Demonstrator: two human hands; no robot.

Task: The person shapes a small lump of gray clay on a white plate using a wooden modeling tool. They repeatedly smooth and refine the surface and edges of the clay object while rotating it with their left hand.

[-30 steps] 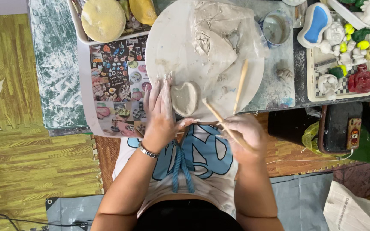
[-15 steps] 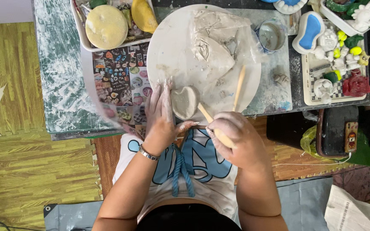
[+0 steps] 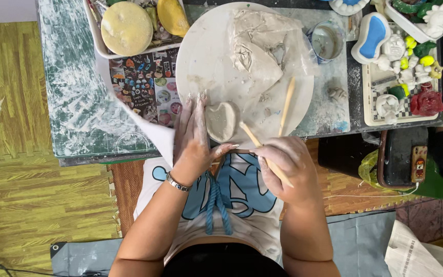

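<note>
Clay-smeared worktable carries a round white board. On the board's near edge lies a small clay piece; the left hand rests flat and unclenched against its left side. Right of it, the right hand clasps a wooden stick.

Pale grey clay piece on a white round board; yellow sponge; green-and-white smeared mat.

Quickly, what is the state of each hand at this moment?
Left hand: open, flat on the round board, beside the small clay piece.
Right hand: closed, holding a wooden stick.
</note>
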